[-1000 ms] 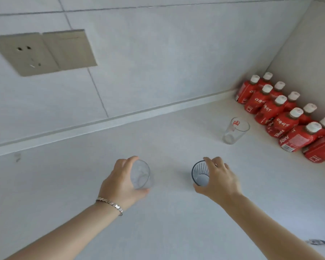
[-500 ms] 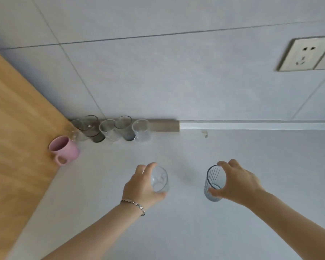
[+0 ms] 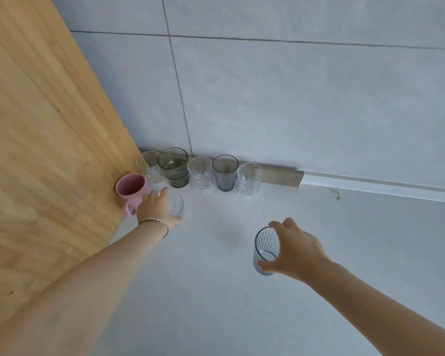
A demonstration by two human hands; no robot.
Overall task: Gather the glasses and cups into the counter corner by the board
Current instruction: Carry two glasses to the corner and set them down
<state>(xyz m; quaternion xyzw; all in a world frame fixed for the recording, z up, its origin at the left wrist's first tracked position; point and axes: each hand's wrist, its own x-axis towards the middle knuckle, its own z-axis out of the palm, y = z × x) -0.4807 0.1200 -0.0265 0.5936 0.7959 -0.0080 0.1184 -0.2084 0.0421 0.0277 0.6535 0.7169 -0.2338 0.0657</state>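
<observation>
A wooden board [image 3: 44, 140] fills the left side of the frame, standing against the grey tiled wall [image 3: 293, 98]. At the foot of the wall, just right of the board's edge, five glasses are lined up in a row on the pale surface [image 3: 216, 291]: a clear glass [image 3: 148, 165] nearest the board, a wide smoky glass [image 3: 174, 167], a clear mug-like glass [image 3: 200, 172], a ribbed grey glass [image 3: 225, 172] and another clear glass [image 3: 249, 179]. A pink mug [image 3: 131, 190] is seen in front of the row, just beside the board, with its handle turned toward the lower edge of the frame.

The left hand [image 3: 156, 208], with a bracelet [image 3: 154, 223] on the wrist, is wrapped around a small clear glass [image 3: 175, 205] held upright just right of the pink mug; the grip is clamped on that glass. Whether its base touches the surface cannot be told.

At centre right of the frame, well apart from the row, a ribbed blue-grey glass [image 3: 265, 249] is held by the right hand [image 3: 297, 249], thumb on the lower side and fingers over the rim, so the grip is clamped on it. The glass is tilted, its mouth turned toward the upper left.
</observation>
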